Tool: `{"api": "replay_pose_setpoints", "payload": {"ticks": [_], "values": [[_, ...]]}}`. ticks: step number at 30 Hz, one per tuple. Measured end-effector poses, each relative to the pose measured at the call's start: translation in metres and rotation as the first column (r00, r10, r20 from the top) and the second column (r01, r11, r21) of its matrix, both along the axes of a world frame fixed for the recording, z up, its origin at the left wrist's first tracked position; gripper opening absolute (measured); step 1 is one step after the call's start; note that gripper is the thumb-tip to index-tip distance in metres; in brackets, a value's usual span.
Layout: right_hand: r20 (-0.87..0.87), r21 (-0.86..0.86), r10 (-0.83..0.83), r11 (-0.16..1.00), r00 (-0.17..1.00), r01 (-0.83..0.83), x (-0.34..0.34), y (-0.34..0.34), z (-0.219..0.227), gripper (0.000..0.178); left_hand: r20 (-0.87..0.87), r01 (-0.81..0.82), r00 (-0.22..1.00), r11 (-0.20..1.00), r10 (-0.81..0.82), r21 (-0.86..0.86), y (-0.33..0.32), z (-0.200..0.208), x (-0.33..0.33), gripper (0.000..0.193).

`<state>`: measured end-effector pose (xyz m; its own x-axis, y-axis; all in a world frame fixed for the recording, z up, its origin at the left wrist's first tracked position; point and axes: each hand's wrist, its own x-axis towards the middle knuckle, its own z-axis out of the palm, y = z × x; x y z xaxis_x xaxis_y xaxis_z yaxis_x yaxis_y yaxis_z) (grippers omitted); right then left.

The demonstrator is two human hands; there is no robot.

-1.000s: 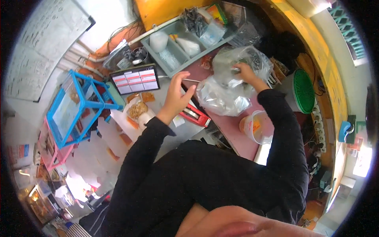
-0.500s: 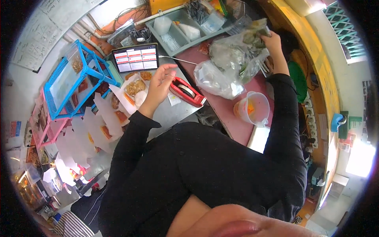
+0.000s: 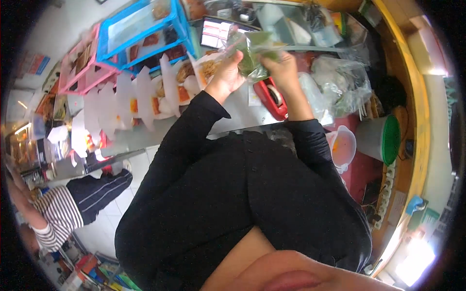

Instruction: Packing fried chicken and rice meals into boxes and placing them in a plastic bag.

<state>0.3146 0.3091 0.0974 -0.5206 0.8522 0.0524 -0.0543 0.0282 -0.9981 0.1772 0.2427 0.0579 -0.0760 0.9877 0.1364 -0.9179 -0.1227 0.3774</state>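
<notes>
My left hand (image 3: pixel 226 80) and my right hand (image 3: pixel 284 72) are raised side by side over the counter. Between them they hold a small clear plastic bag (image 3: pixel 253 60) with flat, green, leaf-like contents, fingers closed on its two sides. Just below my right hand, a red tape dispenser (image 3: pixel 272 100) lies on the metal counter. To the left of my hands stands a row of open white paper food boxes (image 3: pixel 144 99); the nearest one holds rice-like food. A larger, crumpled clear plastic bag (image 3: pixel 342 80) lies right of my right hand.
A tablet (image 3: pixel 216 33) stands behind my hands, beside a grey divided tray (image 3: pixel 272 36). Blue (image 3: pixel 114 60) and pink (image 3: pixel 90 87) plastic racks rise at the left. Right are a translucent tub (image 3: pixel 345 145) and a green-rimmed bin (image 3: pixel 374 138). A person in a striped shirt (image 3: pixel 58 211) is at lower left.
My right hand has come from the far right to the middle, bringing the small bag of green contents. My left hand now also grips it. The view has turned toward the left.
</notes>
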Motion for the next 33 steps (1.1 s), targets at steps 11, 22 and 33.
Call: {"api": "replay_pose_setpoints", "payload": {"ticks": [11,22,33], "values": [[0.056,0.673,-0.107,0.739,0.993,0.042,-0.095,-0.04,-0.041,0.032,0.041,-0.403,0.897,0.851,0.441,-0.336,-0.033,-0.023,-0.051,0.023],[0.408,0.276,-0.13,0.961,0.904,0.014,-0.111,-0.006,-0.121,0.04,0.124,-0.509,0.752,0.691,0.647,-0.514,-0.099,-0.031,-0.134,0.016],[0.808,0.262,-0.007,0.9,0.59,-0.348,-0.124,0.001,-0.086,0.059,0.006,-0.538,0.78,0.676,0.625,-0.503,-0.159,-0.015,-0.175,0.019]]}}
